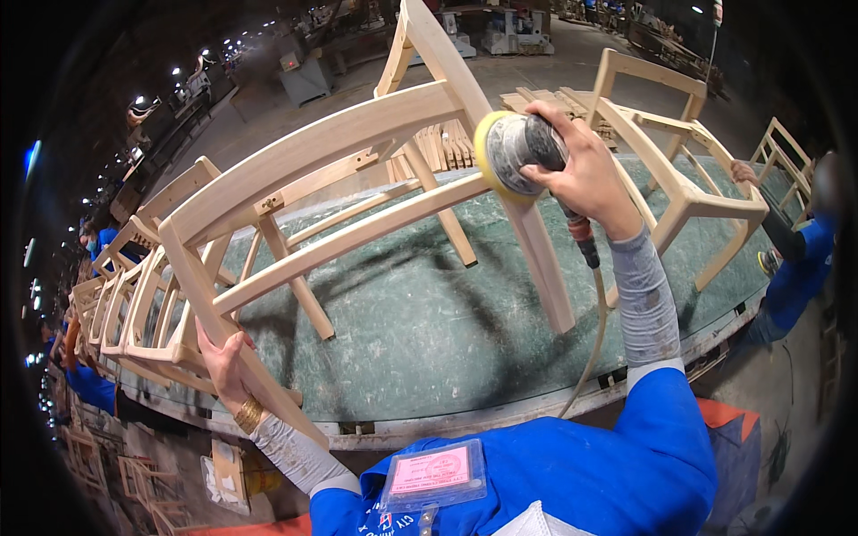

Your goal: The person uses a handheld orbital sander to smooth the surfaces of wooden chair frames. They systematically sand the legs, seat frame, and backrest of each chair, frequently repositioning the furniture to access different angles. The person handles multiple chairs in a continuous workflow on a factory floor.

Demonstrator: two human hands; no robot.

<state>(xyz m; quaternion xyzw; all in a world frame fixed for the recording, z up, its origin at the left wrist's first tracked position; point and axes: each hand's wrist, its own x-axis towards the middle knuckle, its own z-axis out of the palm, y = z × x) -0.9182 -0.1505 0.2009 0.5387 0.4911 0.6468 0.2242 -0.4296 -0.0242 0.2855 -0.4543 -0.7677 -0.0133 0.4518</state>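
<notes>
A bare wooden chair frame (331, 255) stands on the green-topped workbench (407, 344), its curved back rail toward me. My left hand (228, 368) is wrapped round the lower part of its left leg. In my right hand (590, 170) is a round orbital sander (527, 154) with a dusty dark body and a yellow pad edge. The pad is upright against the chair's right post, close to where the lower crossbar joins it. From the sander's red and black fitting, an air hose (597, 330) runs down toward the bench's near edge.
Another chair frame (679, 192) stands on the bench to the right, with a co-worker in a blue shirt (804, 268) holding it. Several chair frames (147, 313) crowd the left end. Stacked wooden parts (559, 103) lie beyond the bench. Machines (517, 36) stand farther back.
</notes>
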